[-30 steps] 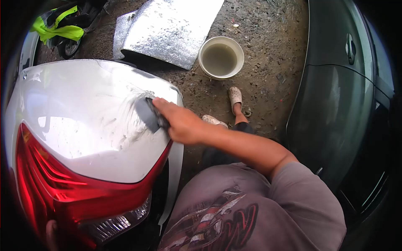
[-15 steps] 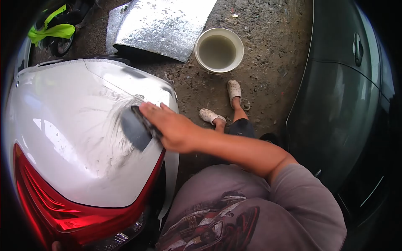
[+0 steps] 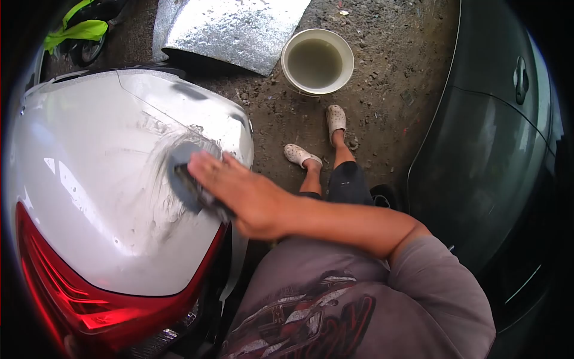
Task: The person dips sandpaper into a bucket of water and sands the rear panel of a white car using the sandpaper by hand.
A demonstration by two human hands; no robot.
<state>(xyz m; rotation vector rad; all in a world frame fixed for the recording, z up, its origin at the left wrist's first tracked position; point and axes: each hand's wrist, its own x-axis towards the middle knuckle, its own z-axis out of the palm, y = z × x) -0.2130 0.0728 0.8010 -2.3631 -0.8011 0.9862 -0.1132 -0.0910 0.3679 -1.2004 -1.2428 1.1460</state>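
My right hand (image 3: 254,200) is closed over a dark sanding block with grey sandpaper (image 3: 182,173) under it. The paper lies flat on the white car panel (image 3: 89,161), just above the red tail light (image 3: 89,305). Wet grey smears and streaks surround the block on the panel. At the bottom left edge, only what looks like a fingertip of my left hand (image 3: 69,345) shows against the tail light. Its other fingers are hidden.
A white bucket (image 3: 318,63) of cloudy water stands on the dirt ground, beside a silver foil sheet (image 3: 233,36). A dark car (image 3: 490,137) is close on my right. Pale clogs (image 3: 302,157) are on my feet. A motorbike wheel (image 3: 88,52) shows at the far left.
My right hand and the sanding block have shifted slightly to the left, and the block has turned a little on the panel. The view has also tilted slightly.
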